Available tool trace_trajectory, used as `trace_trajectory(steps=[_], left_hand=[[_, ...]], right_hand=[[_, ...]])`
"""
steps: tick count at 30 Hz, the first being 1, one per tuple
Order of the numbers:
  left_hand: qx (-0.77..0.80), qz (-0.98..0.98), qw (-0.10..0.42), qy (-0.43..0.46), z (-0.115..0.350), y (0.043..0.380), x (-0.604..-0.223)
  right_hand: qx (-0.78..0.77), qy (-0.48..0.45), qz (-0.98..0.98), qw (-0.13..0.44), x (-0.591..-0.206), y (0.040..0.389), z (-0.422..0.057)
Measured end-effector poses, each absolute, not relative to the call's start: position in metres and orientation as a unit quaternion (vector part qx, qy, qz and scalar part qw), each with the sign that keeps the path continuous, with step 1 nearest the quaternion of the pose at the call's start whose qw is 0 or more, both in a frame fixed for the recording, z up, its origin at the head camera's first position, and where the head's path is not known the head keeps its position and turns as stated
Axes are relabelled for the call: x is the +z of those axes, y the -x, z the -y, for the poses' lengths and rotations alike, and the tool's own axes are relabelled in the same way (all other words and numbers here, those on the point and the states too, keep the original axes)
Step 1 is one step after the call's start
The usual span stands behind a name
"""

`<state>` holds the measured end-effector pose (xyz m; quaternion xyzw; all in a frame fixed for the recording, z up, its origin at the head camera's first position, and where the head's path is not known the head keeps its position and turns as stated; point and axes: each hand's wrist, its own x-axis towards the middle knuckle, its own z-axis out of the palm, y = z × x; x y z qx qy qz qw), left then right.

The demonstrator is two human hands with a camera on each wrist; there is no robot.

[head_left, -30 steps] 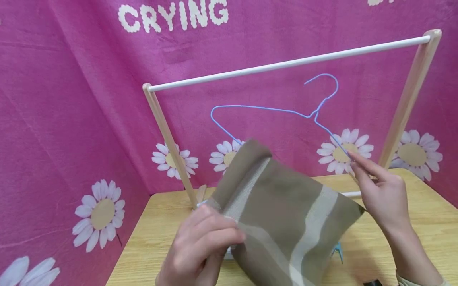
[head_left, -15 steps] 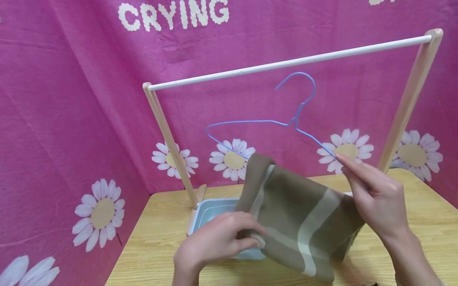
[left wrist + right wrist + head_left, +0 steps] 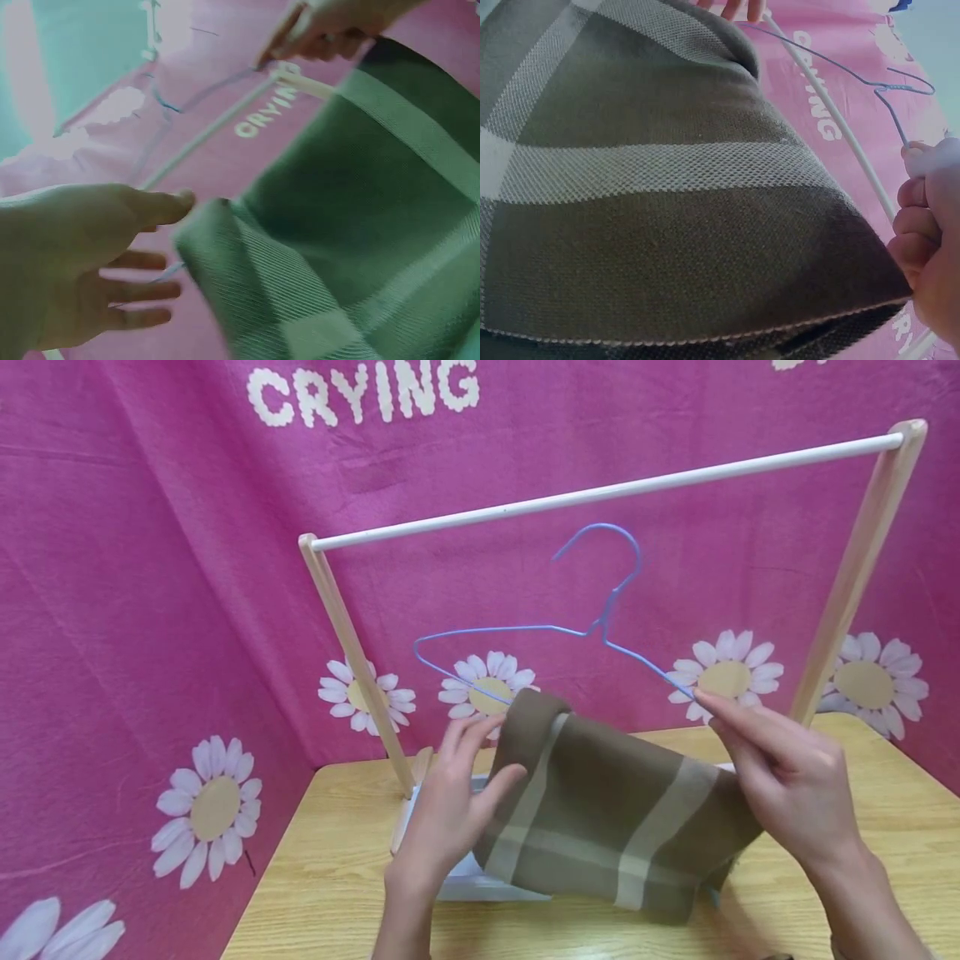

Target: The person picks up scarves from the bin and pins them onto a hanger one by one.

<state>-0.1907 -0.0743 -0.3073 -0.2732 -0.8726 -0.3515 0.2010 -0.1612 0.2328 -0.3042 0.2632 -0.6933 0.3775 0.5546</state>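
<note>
A blue wire coat hanger (image 3: 603, 623) is held in the air below the rack's rod. My right hand (image 3: 798, 772) pinches its right arm between thumb and forefinger. Over the hanger's lower bar hangs a brown checked knit cloth (image 3: 588, 810) with pale stripes, covering most of that bar. In the right wrist view the cloth's (image 3: 667, 255) edge reaches the curled lower fingers of the right hand. My left hand (image 3: 442, 810) is spread beside the cloth's folded left end. In the left wrist view its fingers (image 3: 142, 291) are extended close to that fold, near the hanger's wire.
A rack with a white rod (image 3: 600, 493) and wooden posts (image 3: 862, 568) stands behind the hands on a wooden table (image 3: 315, 860). A light blue tray (image 3: 487, 887) sits under the cloth at left. Pink fabric (image 3: 187, 527) with daisies hangs behind.
The hanger and right hand have moved left and down. The left hand has let go of the cloth's lower part and risen to its folded left end. More of the tray came into view.
</note>
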Motion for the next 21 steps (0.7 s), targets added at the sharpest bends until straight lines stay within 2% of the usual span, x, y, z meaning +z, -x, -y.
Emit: trace_trajectory(steps=[2, 6, 8, 10, 16, 18, 21], left_hand=[[-0.368, 0.873, 0.212, 0.242, 0.068, 0.196, -0.312], [-0.422, 0.860, 0.189, 0.214, 0.058, 0.204, -0.319], [-0.440, 0.853, 0.195, 0.203, 0.055, 0.205, -0.321], [-0.435, 0.849, 0.228, 0.195, 0.054, 0.205, -0.321], [-0.481, 0.761, 0.383, 0.209, 0.057, 0.211, -0.321], [-0.546, 0.702, 0.411, 0.203, 0.058, 0.214, -0.322], [-0.645, 0.611, 0.426, 0.170, 0.060, 0.217, -0.321]], right_hand=[[0.383, -0.276, 0.686, 0.553, -0.303, 0.160, -0.230], [0.375, -0.305, 0.679, 0.552, -0.303, 0.161, -0.220], [0.363, -0.322, 0.678, 0.552, -0.303, 0.161, -0.216], [0.351, -0.334, 0.680, 0.550, -0.303, 0.161, -0.212], [0.369, -0.339, 0.681, 0.534, -0.303, 0.160, -0.209], [0.387, -0.327, 0.681, 0.529, -0.305, 0.160, -0.211], [0.428, -0.264, 0.705, 0.500, -0.307, 0.156, -0.217]])
